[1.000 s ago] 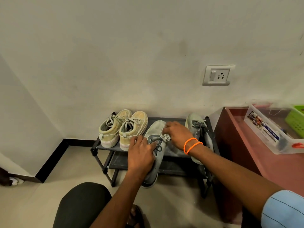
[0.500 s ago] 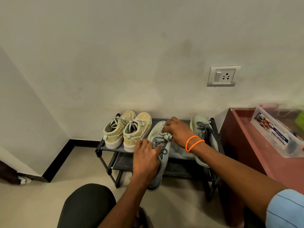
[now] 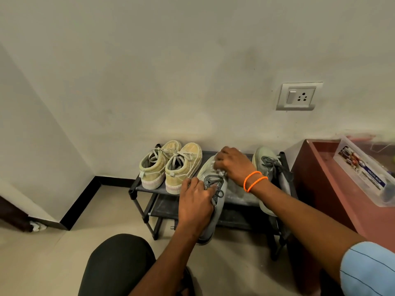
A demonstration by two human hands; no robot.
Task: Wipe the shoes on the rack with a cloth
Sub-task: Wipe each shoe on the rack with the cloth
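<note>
Grey shoe (image 3: 215, 199): knit upper, dark laces, soft rounded toe; lies on rack (image 3: 136, 189) top shelf, heel end overhanging front edge.
L hand (image 3: 195, 207): fingers curled over shoe's mid/lace area, steadying it.
R hand (image 3: 232, 165): clutches pale crumpled cloth (image 3: 219, 170) against toe.
Risk: heel unsupported; hard push w/ cloth could tip shoe off shelf, or snag laces.
Beige pair (image 3: 171, 165): canvas-like, thick pale soles, upright at left.
2nd grey shoe (image 3: 268, 167): just right of R wrist.

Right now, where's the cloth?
Head view: the cloth is bunched under the right hand on the toe of the grey sneaker, right of the tan pair.
</note>
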